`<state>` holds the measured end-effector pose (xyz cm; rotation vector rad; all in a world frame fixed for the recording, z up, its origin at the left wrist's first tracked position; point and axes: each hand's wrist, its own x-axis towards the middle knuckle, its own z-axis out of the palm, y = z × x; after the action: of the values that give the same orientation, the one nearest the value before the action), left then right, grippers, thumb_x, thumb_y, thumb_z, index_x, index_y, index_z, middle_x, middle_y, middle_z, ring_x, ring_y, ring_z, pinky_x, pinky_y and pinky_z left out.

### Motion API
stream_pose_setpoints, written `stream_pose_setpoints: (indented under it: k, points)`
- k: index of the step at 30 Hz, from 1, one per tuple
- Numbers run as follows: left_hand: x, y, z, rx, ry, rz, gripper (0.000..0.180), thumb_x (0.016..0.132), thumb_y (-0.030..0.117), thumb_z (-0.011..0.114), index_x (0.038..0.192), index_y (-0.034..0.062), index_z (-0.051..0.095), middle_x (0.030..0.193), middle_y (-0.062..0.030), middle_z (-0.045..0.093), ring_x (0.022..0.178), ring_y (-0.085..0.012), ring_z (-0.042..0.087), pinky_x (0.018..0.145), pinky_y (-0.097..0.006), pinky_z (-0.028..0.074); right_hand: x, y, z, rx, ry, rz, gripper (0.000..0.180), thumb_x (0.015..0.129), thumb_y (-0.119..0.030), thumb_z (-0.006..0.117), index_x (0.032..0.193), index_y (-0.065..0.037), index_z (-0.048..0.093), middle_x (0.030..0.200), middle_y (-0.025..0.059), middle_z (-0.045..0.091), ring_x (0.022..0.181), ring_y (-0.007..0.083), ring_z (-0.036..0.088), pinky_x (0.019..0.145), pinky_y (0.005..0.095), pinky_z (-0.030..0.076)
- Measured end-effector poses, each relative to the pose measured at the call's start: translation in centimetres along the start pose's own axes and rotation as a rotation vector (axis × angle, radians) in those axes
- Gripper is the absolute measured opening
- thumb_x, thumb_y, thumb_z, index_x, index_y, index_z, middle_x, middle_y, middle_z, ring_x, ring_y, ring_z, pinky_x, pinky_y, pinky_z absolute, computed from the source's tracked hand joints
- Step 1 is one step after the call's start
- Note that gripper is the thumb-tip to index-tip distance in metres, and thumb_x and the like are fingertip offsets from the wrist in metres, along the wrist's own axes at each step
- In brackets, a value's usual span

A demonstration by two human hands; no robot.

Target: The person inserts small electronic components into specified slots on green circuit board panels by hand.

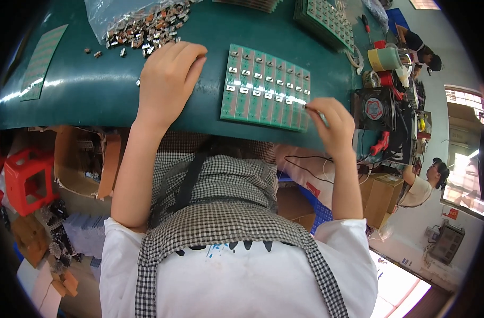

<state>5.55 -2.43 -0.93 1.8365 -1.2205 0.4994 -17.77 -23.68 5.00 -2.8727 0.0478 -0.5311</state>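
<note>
A green circuit board panel point(242, 110) lies on the dark green table in front of me, with rows of small silvery metal parts on its upper portion. At its right edge, my right hand point(333, 126) has thumb and forefinger pinched together by the end of a row. Whatever is between those fingertips is too small to make out. To the left of the panel, my left hand point(169, 79) is curled with its fingers pointing down, just below a heap of small metal components point(149, 29). Its fingertips are mostly hidden, so any part in them cannot be seen.
A clear plastic bag point(110, 15) lies behind the heap. Stacked panels point(327, 24) stand at the back right; another panel point(44, 63) lies far left. A black fan point(373, 109) and red-handled pliers point(380, 143) are on the right. Two other people sit further right.
</note>
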Motion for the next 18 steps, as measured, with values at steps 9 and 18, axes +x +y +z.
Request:
stream_pose_setpoints:
  k: [9,18]
  points:
    - [0.0,2.3,-1.1,-0.167,-0.089,-0.149,0.014,0.083,0.001,0.063,0.096,0.0028,0.066,0.085,-0.0103,0.063,0.078,-0.0269,0.062,0.070,-0.037,0.048,-1.7,-3.3,1.6,1.211,0.263,0.559,0.017,0.083,0.000,0.072,0.099,0.002,0.066,0.089,0.0102,0.068,0.082,0.0183,0.066,0.073,0.0316,0.054]
    - [-0.1,10.3,-2.5,-0.821,-0.341,-0.326,0.011,0.076,-0.004,0.068,0.086,-0.0006,0.065,0.080,-0.0068,0.064,0.071,-0.0166,0.061,0.065,-0.028,0.047,-0.9,-6.6,2.9,1.894,0.066,0.654,0.019,0.087,-0.008,0.070,0.104,-0.003,0.064,0.087,0.0086,0.064,0.078,0.0178,0.061,0.071,0.0295,0.051]
